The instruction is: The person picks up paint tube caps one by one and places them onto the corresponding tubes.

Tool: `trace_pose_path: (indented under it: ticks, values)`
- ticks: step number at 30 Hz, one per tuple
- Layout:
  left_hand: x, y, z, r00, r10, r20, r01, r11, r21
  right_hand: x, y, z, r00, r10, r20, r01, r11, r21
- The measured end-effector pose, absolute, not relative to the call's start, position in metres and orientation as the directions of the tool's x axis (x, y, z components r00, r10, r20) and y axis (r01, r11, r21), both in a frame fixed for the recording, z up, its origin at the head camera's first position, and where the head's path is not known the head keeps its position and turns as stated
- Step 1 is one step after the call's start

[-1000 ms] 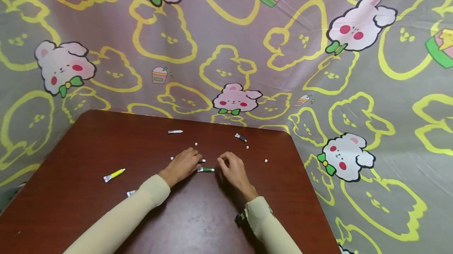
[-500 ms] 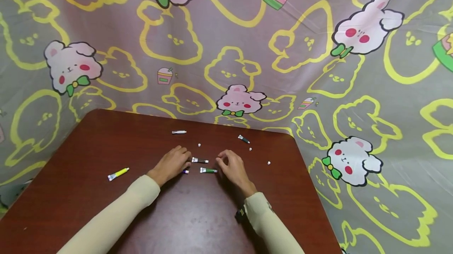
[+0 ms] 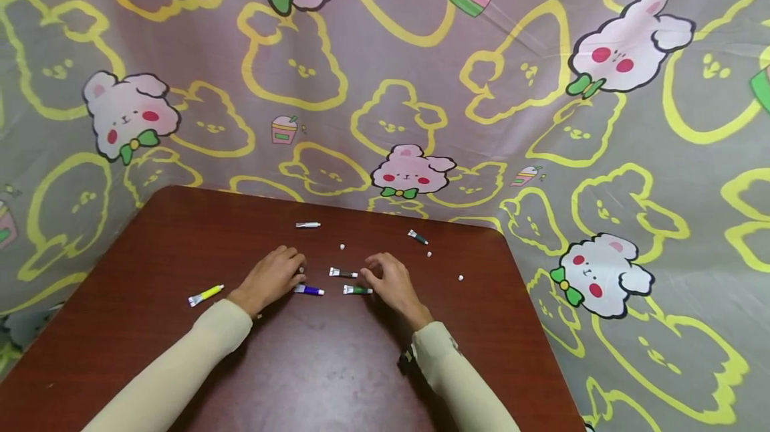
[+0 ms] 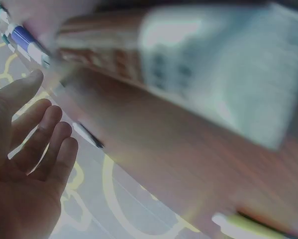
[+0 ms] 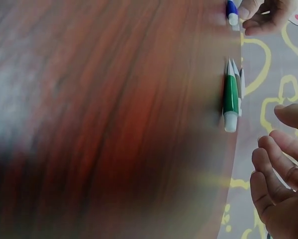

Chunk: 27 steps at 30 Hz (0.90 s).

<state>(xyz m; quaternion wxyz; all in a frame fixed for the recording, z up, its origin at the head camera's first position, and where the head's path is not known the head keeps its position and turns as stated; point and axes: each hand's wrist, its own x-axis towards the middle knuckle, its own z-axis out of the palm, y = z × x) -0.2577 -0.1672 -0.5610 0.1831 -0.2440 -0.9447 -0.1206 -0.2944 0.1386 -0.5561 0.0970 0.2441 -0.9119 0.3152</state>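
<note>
Purple tube (image 3: 309,290) now uncovered, left hand (image 3: 269,277) drawn back

Three small tubes (image 3: 350,289) (capped) flat

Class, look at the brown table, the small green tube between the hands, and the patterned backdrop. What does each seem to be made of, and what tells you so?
Dark reddish-brown table: probably wood or wood-look laminate; streaky grain and a soft sheen show in the right wrist view.
Small green tube: likely soft plastic or thin metal, with a flat crimped end, white cap and smooth gloss.
Bunny-patterned backdrop: seemingly thin cloth or plastic sheeting; it creases and hangs in folds.
</note>
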Motion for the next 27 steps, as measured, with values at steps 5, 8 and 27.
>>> trace_pose_path:
  ticks: [5, 8, 27]
  values:
    - [-0.256, -0.178, -0.561, -0.837, 0.391, 0.383, 0.471, 0.871, 0.140, -0.297, 0.132, -0.557, -0.860, -0.409, 0.304, -0.510, 0.672, -0.537]
    - [-0.255, -0.184, -0.560, -0.848, 0.381, 0.368, 0.454, 0.881, 0.134, -0.298, 0.128, -0.557, -0.858, -0.422, 0.293, -0.513, 0.678, -0.526]
    - [-0.241, -0.214, -0.554, -0.864, 0.361, 0.352, 0.420, 0.901, 0.106, -0.307, 0.090, -0.560, -0.809, -0.515, 0.283, -0.585, 0.658, -0.475]
